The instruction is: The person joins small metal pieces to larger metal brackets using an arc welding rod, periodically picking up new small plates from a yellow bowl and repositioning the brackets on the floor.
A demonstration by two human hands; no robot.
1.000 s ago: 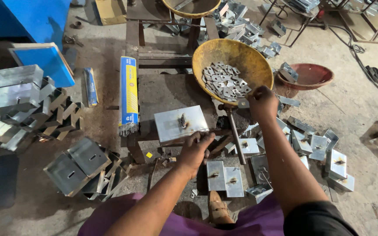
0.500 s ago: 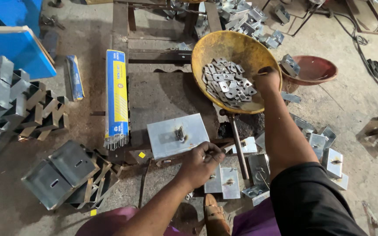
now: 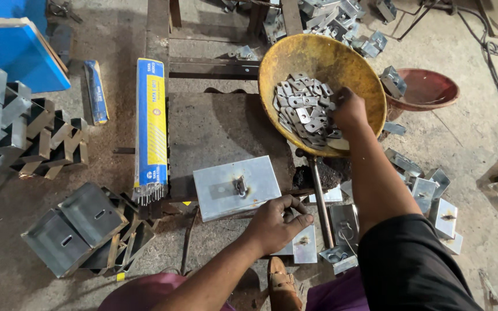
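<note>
My right hand (image 3: pixel 348 108) reaches into a yellow bowl (image 3: pixel 295 57) and rests on a pile of small flat grey metal pieces (image 3: pixel 302 112). Its fingers curl down into the pile, so its grip is hidden. My left hand (image 3: pixel 278 222) is curled into a fist at the lower right corner of a grey metal plate (image 3: pixel 220 190), which has a small tab welded at its middle and lies on a dark steel work table (image 3: pixel 214 126). I see nothing held in the fist.
A blue and yellow box of welding rods (image 3: pixel 151 124) lies left of the plate. Folded metal boxes (image 3: pixel 70 227) sit at lower left, with stacked channels (image 3: pixel 12 126) further left. More plates (image 3: pixel 433 196) lie at right, beside a red bowl (image 3: pixel 427 89). A steel rod (image 3: pixel 321 198) runs below the yellow bowl.
My right hand has gone from the bowl's rim down into the pile of pieces. My left hand has closed from spread fingers into a fist by the plate's corner. The view has come closer.
</note>
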